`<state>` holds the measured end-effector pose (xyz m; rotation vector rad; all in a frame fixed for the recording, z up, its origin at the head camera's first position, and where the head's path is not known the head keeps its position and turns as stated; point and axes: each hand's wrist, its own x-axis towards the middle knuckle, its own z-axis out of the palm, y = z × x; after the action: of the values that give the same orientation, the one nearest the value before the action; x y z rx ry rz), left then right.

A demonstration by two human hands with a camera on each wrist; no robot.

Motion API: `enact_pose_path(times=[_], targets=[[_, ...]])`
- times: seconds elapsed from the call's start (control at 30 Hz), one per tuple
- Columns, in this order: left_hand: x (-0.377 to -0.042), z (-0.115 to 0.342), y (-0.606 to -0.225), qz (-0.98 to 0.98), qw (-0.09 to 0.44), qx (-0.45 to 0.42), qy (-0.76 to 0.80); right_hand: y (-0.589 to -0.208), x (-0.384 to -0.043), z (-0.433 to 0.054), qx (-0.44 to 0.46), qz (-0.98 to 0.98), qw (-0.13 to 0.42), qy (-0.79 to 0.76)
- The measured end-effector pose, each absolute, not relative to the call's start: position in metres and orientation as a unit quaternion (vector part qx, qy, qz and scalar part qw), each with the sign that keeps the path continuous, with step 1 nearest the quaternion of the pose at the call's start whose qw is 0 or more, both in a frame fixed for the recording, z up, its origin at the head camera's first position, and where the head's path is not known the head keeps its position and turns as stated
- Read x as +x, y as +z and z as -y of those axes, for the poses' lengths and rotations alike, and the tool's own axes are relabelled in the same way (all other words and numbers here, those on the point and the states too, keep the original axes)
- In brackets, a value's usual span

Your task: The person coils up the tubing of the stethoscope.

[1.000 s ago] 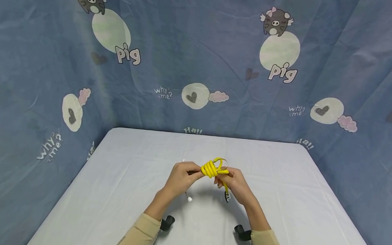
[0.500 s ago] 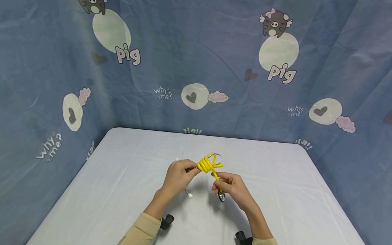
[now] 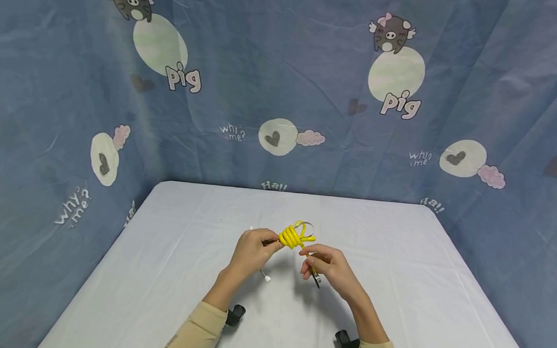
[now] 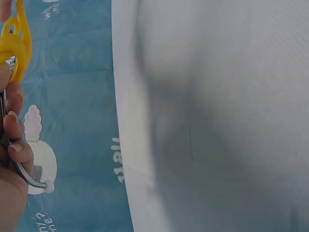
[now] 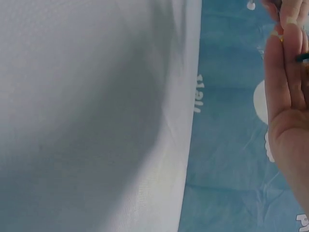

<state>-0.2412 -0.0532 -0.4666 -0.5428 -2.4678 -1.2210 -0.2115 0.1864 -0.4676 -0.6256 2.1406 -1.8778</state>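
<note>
A stethoscope is held up above the white table, its yellow tubing (image 3: 291, 237) wound in several coils with a small loop on top. My left hand (image 3: 252, 252) grips its metal ear tubes (image 4: 24, 175) just left of the coils. One white ear tip (image 3: 267, 278) sticks out below that hand. Below and right of the coils, my right hand (image 3: 328, 265) pinches the tubing's free end between thumb and fingers. The chest piece (image 3: 317, 279) hangs edge-on under these fingers. In the right wrist view most of the stethoscope is hidden behind the right hand.
The white-covered table (image 3: 203, 212) spreads under both hands. Behind it hangs a blue printed curtain (image 3: 334, 160), which also runs down the left and right sides. Black wrist mounts (image 3: 235, 315) sit on both forearms, near the tan sleeves.
My right hand has left the coils and slid down the tubing's end toward the chest piece. The coils have shifted slightly left with my left hand. The chest piece has turned edge-on.
</note>
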Motion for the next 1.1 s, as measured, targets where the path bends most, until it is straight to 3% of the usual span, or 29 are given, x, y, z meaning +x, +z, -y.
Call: enact_pose_path(times=[0.33, 0.6, 0.7, 0.93, 1.1], targets=[[-0.238, 0.049, -0.467, 0.882, 0.192, -0.215, -0.372, -0.465, -0.209, -0.195, -0.292, -0.711, 0.083, -0.635], [-0.237, 0.047, -0.467, 0.886, 0.182, -0.214, -0.368, -0.46, -0.21, -0.194, -0.276, -0.748, 0.092, -0.596], [-0.236, 0.045, -0.467, 0.886, 0.179, -0.215, -0.37, -0.458, -0.209, -0.189, -0.246, -0.77, 0.055, -0.586], [-0.234, 0.037, -0.465, 0.881, 0.19, -0.227, -0.369, -0.452, -0.209, -0.171, -0.131, -0.783, -0.112, -0.597], [-0.232, 0.033, -0.463, 0.876, 0.219, -0.245, -0.353, -0.43, -0.2, -0.163, -0.09, -0.782, -0.159, -0.596]])
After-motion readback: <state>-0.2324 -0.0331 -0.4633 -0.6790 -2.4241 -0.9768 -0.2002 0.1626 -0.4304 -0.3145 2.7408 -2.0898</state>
